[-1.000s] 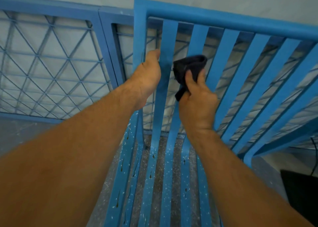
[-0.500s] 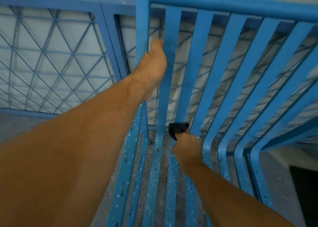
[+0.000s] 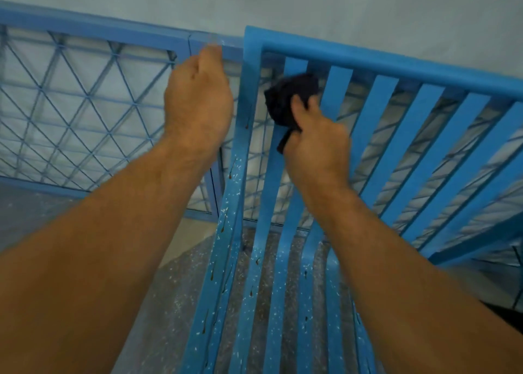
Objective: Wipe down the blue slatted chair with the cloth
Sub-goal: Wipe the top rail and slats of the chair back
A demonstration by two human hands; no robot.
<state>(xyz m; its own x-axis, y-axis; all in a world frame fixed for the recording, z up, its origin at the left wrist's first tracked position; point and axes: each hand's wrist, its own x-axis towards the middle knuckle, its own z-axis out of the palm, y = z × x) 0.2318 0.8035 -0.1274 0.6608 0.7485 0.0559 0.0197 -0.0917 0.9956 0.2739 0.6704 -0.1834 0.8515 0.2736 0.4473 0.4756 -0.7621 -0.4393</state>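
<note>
The blue slatted chair (image 3: 396, 62) fills the middle and right of the head view, its backrest slats running up to a top rail. White specks and dark drips mark the left slats. My right hand (image 3: 317, 144) grips a dark cloth (image 3: 285, 96) and presses it on a slat near the top left of the backrest. Just left of the chair's corner post, my left hand (image 3: 198, 104) is raised with curled fingers. Whether it grips anything is hidden.
A blue metal railing (image 3: 85, 28) with diagonal lattice bars runs behind and left of the chair, against a pale wall. Speckled grey floor (image 3: 175, 288) shows under the seat slats. A dark object (image 3: 506, 317) sits at the lower right edge.
My right hand slid the cloth down a slat to the seat bend, then came back up near the top rail. My left hand left the chair's slat and moved up and left.
</note>
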